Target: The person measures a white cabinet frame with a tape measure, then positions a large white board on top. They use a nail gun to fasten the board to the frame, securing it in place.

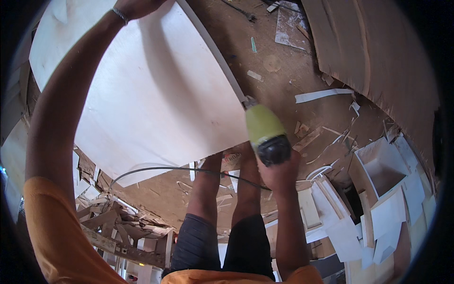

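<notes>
My right hand [283,174] is wrapped round a yellow-green nail gun [265,125] with a black cap. A thin dark air hose [189,168] curves across to it from the left. The tool's nose is at the edge of a large white panel [142,99], near its right corner; I cannot tell whether it touches. My left arm reaches over the panel, and my left hand [138,6] is at its far edge, cut off by the top of the picture so its fingers are hidden. A narrow strip runs along the panel's right edge.
Brown wooden sheets [378,52] stand at the upper right. White open boxes and boards [385,170] pile up at the lower right. Wood scraps [142,232] heap at the lower left. Offcuts, a white strip [324,95] and a plug [249,17] lie on the dirt floor.
</notes>
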A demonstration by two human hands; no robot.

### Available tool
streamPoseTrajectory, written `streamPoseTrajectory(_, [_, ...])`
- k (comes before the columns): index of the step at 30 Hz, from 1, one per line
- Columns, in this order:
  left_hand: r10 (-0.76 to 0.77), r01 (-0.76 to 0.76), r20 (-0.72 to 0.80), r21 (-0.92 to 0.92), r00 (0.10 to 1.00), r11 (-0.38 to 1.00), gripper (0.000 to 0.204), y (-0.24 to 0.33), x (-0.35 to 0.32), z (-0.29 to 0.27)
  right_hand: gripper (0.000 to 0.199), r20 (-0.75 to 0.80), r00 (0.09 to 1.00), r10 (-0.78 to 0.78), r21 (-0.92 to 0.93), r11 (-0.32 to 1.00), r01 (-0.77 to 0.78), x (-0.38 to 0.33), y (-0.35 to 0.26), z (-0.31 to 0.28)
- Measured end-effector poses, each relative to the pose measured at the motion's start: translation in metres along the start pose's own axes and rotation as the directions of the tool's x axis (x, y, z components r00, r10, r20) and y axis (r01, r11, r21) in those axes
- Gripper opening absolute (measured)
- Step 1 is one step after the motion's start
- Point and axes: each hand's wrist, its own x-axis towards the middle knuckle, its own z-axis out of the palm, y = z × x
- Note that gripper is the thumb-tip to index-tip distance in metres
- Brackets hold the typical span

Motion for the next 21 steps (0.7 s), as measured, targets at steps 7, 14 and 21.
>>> streamPoseTrajectory(7, [0.052, 0.012, 0.338, -0.184, 0.940, 0.983, 0.041, 0.130, -0.023, 0.052, 0.049, 0.140, 0.967, 0.213, 0.081, 0.971, -0.226, 0.034, -0.035, 0.024])
streamPoseTrajectory(14, [-0.028, 0.088, 0.328, -0.168, 0.944, 0.982, 0.044, 0.136, -0.023, 0.056, 0.028, 0.091, 0.974, 0.205, -0.008, 0.979, -0.205, 0.032, -0.036, 0.024])
streamPoseTrajectory(21, [-0.029, 0.077, 0.268, -0.169, 0.963, 0.983, 0.045, 0.140, -0.016, 0.037, 0.023, 0.022, 0.992, 0.122, 0.117, 0.985, -0.124, 0.030, -0.038, 0.035])
